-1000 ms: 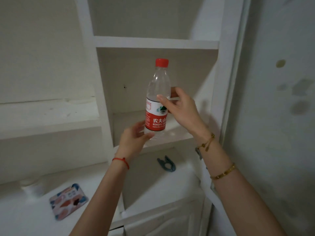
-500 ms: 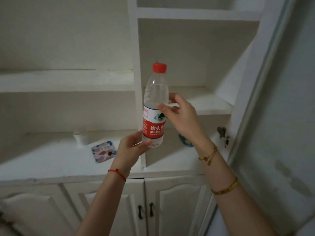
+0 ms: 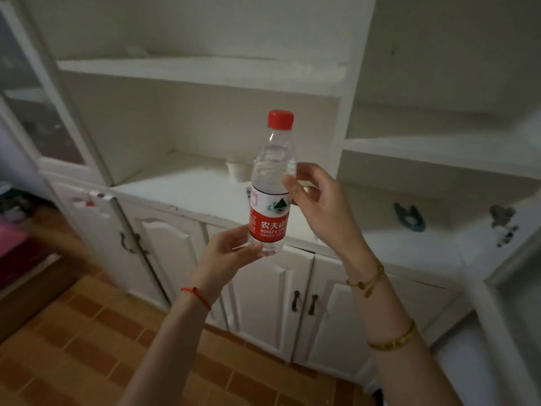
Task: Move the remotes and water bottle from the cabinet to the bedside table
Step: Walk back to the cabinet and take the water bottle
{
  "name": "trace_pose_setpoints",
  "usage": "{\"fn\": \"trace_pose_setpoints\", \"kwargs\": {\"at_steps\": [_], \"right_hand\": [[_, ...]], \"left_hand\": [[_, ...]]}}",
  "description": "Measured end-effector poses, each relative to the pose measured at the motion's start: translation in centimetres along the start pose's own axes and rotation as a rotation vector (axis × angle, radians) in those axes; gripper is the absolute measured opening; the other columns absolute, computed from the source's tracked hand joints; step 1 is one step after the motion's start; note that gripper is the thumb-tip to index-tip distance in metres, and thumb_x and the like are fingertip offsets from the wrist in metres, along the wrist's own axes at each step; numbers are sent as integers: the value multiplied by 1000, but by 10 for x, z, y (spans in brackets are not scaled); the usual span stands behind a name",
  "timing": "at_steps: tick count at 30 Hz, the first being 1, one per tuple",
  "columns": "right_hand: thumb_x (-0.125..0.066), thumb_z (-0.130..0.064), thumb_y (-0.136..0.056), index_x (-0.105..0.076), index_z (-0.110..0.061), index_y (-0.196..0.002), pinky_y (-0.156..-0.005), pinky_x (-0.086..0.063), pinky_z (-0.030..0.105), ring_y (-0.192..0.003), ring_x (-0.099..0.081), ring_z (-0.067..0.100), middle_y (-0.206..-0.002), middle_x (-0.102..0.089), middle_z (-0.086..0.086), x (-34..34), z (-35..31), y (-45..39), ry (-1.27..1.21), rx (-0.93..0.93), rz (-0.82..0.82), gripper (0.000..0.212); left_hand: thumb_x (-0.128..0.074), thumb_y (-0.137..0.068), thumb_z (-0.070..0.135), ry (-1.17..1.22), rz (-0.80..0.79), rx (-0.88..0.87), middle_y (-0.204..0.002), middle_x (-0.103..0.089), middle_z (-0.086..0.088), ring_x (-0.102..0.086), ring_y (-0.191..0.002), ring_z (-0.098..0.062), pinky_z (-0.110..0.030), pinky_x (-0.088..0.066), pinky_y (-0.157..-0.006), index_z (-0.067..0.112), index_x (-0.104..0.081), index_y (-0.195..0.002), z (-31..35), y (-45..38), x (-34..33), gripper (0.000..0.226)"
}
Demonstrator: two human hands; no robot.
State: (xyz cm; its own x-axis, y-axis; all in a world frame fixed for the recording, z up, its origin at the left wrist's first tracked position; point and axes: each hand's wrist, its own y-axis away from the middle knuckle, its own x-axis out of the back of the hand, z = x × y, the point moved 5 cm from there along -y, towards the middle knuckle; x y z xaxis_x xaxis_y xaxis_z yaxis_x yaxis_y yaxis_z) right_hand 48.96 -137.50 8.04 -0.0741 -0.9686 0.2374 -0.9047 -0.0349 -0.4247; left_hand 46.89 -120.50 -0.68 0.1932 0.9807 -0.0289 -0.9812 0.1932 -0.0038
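Water bottle (image 3: 270, 183) held upright in mid-air in front of the white cabinet (image 3: 202, 80), clear of every shelf, red cap on top, red and white label round the lower half. Left hand (image 3: 227, 253) cupped under the base, fingers curled up round the bottom of the bottle, thumb against the lower edge of the label. Right hand (image 3: 317, 206) gripping the bottle near mid-height, thumb on the near side just above the label, fingers wrapped round the far side. Red cord (image 3: 196, 297) round the left wrist; gold bracelets (image 3: 369, 281) on the right wrist and further down that forearm.

Behind the bottle, the cabinet's counter ledge (image 3: 181, 194), with a small white cup (image 3: 236, 170) standing toward its back, just left of the bottle's shoulder as seen here. On the right section of the ledge, a dark teal clip-shaped object (image 3: 409, 217), lying well apart from the hands. At the far right edge, dark marks (image 3: 503, 219) on the white surface, too blurred to identify. Below the ledge, closed cabinet doors (image 3: 263, 303) with dark handles. Brown tiled floor (image 3: 87, 347) at lower left. Something pink and dark at the far left edge, too blurred to identify.
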Motion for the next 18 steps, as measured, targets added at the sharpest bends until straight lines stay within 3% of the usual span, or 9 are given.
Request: {"fn": "trace_pose_setpoints", "kwargs": {"at_steps": [8,18], "right_hand": [[-63,-37,-91,-60,-14,-119,-88,-59,28,-100,-69,3,-114,-68,-7,-107,-1,20,-109,-50,-228,37],[-66,-46,-81,-61,-19,-113,-88,-59,34,-100,-71,11,-110,-69,-10,-281,-6,45,-236,-101,-515,43]], "left_hand": [[-63,-86,7,-43,185,87,-114,-73,-9,-70,-106,-22,-31,-54,-96,8,-63,-123,-26,68,84,37],[-63,-88,5,-62,482,221,-115,-73,-3,-69,-106,-13,-29,-54,-95,11,-60,-127,-60,158,220,39]]}}
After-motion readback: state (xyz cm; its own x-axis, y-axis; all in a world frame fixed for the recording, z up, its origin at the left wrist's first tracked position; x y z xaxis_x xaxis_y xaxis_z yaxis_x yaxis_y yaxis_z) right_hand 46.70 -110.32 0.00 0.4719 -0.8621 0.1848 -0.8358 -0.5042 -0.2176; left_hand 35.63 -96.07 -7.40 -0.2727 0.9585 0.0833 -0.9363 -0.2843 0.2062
